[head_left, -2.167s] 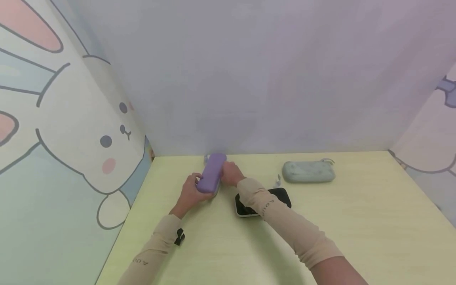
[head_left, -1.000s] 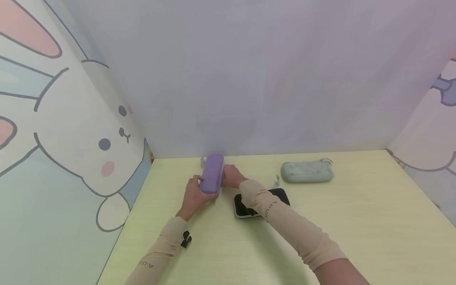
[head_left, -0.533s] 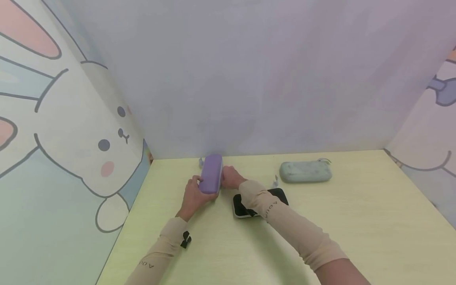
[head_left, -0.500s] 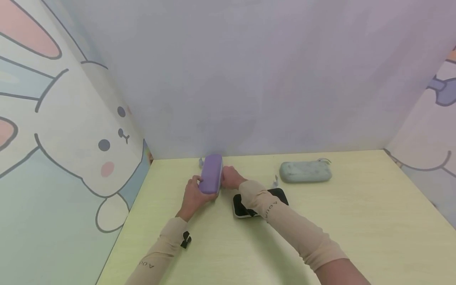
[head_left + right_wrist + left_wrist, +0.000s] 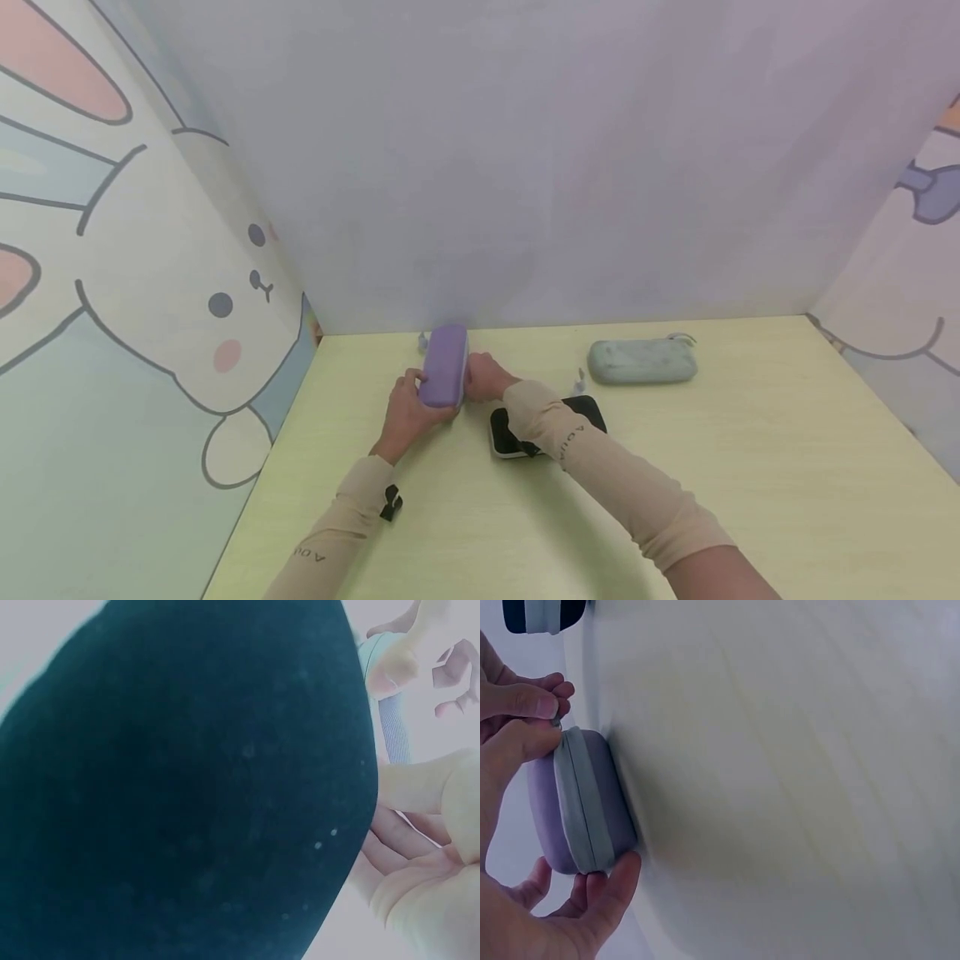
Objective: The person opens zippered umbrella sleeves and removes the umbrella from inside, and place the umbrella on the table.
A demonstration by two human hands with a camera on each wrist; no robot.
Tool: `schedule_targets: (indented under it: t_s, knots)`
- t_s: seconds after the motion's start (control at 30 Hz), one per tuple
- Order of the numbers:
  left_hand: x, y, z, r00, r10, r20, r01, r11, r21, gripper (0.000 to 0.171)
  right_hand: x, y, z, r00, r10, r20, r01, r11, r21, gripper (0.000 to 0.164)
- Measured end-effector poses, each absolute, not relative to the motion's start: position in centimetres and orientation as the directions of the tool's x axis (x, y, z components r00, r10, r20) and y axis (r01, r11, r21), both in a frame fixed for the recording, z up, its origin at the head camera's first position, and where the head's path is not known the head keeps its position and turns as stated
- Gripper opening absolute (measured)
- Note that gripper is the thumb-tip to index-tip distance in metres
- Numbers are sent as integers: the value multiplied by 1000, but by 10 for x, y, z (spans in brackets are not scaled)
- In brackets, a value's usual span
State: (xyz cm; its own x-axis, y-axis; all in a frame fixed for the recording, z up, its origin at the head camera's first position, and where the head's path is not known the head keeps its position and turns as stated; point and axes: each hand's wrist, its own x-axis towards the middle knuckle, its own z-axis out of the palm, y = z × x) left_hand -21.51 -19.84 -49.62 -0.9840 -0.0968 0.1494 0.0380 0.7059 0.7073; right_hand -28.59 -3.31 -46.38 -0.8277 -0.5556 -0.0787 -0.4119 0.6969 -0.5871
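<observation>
Left hand point(image 5: 408, 417): you're gripping near end of purple case point(image 5: 446, 365), thumb and fingers spanning its width, presumably bracing it against turning. Case lying lengthwise near back edge of table point(image 5: 780, 467), left of centre. Right hand point(image 5: 487, 377): you're pinching small tab point(image 5: 557, 721), seemingly zip pull. Black case point(image 5: 588, 412) lying partly behind right sleeve point(image 5: 600, 471); grey-green case point(image 5: 642, 362) lying farther right, leaving hands room.

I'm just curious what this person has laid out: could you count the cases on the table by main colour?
Purple case: 1
Black case with a light band: 1
Grey-green case: 1
Total: 3
</observation>
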Motion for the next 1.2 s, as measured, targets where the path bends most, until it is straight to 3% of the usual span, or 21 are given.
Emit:
schedule_targets:
  t_s: [0.37, 0.8, 1.2]
  knots:
    - [-215, -201, -493, -983, -79, 168, 60, 720, 692, 69, -277, -30, -455, -806, -580, -113, -406, 683, -607, 23]
    - [-219, -202, -493, -987, -90, 134, 24, 737, 675, 69, -282, -32, -469, -773, -629, -81, -487, 670, -560, 25]
    - [-219, -203, -491, -986, -74, 151, 44, 752, 657, 69, -273, -34, -464, -769, -628, -120, -432, 649, -626, 24]
